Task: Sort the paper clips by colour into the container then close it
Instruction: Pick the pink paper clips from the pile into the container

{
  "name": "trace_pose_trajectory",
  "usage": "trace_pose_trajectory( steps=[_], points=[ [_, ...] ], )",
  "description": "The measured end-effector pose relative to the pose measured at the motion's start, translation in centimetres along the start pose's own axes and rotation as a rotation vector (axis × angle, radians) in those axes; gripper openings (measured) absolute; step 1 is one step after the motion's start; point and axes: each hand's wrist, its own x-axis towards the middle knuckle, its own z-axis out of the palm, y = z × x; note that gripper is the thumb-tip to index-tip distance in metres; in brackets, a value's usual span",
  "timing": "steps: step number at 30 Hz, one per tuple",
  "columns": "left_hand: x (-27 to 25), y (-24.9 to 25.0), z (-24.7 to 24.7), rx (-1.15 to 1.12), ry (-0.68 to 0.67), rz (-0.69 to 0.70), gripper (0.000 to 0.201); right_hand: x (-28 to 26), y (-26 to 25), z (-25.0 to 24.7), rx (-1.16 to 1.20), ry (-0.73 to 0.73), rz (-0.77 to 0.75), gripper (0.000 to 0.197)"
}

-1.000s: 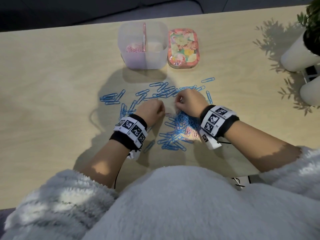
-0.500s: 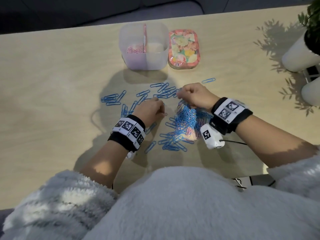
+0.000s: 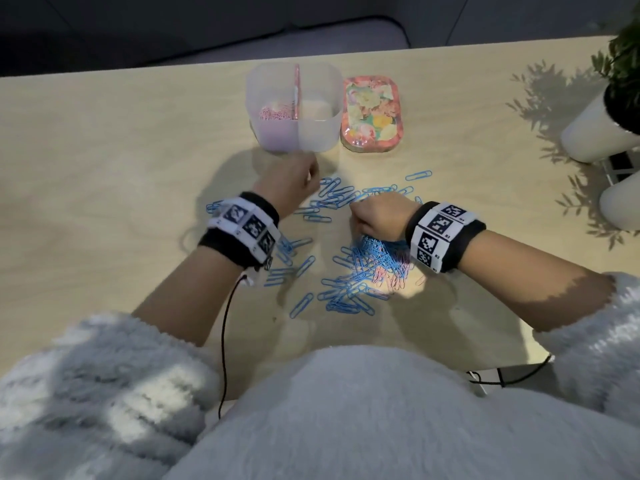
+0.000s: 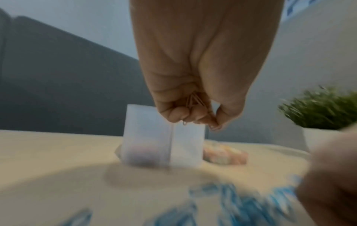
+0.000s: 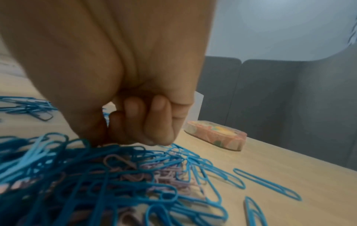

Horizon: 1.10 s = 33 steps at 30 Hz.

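Since half a second ago, the left hand [image 3: 289,180] has been carried forward from beside the heap to just short of the container [image 3: 293,109], while the right hand [image 3: 377,216] has been drawn back onto the top of the heap. Pink paper clips [image 4: 194,101] are seen only in the left wrist view, bunched inside the curled fingers [image 4: 178,113] of the raised left hand, its fingertips pinched together and pointing down; from the head view that hand is blurred and its hold cannot be made out. In the right wrist view the right hand is shown with fingers [image 5: 154,120] curled and thumb and forefinger pressed down into the blue paper clips [image 5: 81,172]; whether a clip is pinched cannot be told. Small pink clips buried in the heap [image 5: 164,177] are shown plainly there, and only faintly from the head. One translucent container is stood at the far side of the table [image 3: 104,188], split by a divider into two compartments: pink clips [image 3: 273,112] are held in the left one, and the right one's contents cannot be made out. One flowered lid [image 3: 372,114] is laid flat just beside it on the right. Blue clips [image 3: 346,292] too many to count are spread between the hands. Two white pots [image 3: 595,133] are stood at the right edge.
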Motion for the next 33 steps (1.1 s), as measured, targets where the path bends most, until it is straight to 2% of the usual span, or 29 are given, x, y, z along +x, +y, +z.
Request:
trace_pose_trajectory(
  steps=[3,5,6,11,13,15,17,22,24,25,27,30,33],
  points=[
    [2.9,-0.8,-3.9,0.04,0.19,-0.095,0.022,0.0,0.0,-0.4,0.196,0.05,0.016,0.019],
    [4.8,-1.5,-5.3,0.061,0.239,-0.18,0.025,0.3,0.2,-1.4,0.407,0.122,0.032,0.009],
    [5.7,-1.8,-5.8,0.061,0.233,-0.232,0.027,0.4,0.3,-2.2,0.509,0.158,0.03,0.005],
    [8.4,-2.5,-6.4,0.104,0.077,-0.377,0.028,1.8,0.4,-7.4,0.791,0.298,0.011,0.027],
    [8.4,-2.8,-6.1,0.097,0.03,-0.378,0.028,2.7,0.2,-9.2,0.827,0.305,0.026,0.033],
    [8.1,-3.1,-5.8,0.074,0.051,-0.325,0.029,3.6,-0.1,-10.2,0.861,0.276,0.034,0.032],
    [7.6,-3.5,-5.6,0.004,0.126,-0.286,0.029,4.9,-0.3,-10.7,0.913,0.288,0.064,0.029],
    [5.4,-5.2,-5.1,-0.193,0.42,-0.267,0.017,9.6,-1.9,-13.3,0.995,0.437,0.123,0.018],
    [3.9,-5.1,-5.0,-0.233,0.52,-0.291,0.016,11.5,-2.8,-14.0,1.061,0.411,0.119,0.013],
    [3.1,-4.9,-4.7,-0.233,0.547,-0.299,0.018,12.4,-3.2,-14.2,1.058,0.389,0.128,0.016],
    [1.5,-4.2,-3.6,-0.237,0.506,-0.317,0.017,13.6,-3.8,-14.1,0.994,0.337,0.131,0.023],
    [-0.1,-2.8,-0.7,-0.194,0.27,-0.319,0.012,12.9,-4.2,-13.6,0.877,0.296,0.17,0.032],
    [0.3,-1.3,2.0,-0.189,0.078,-0.298,0.014,10.3,-3.3,-13.1,0.921,0.444,0.146,0.035]
  ],
)
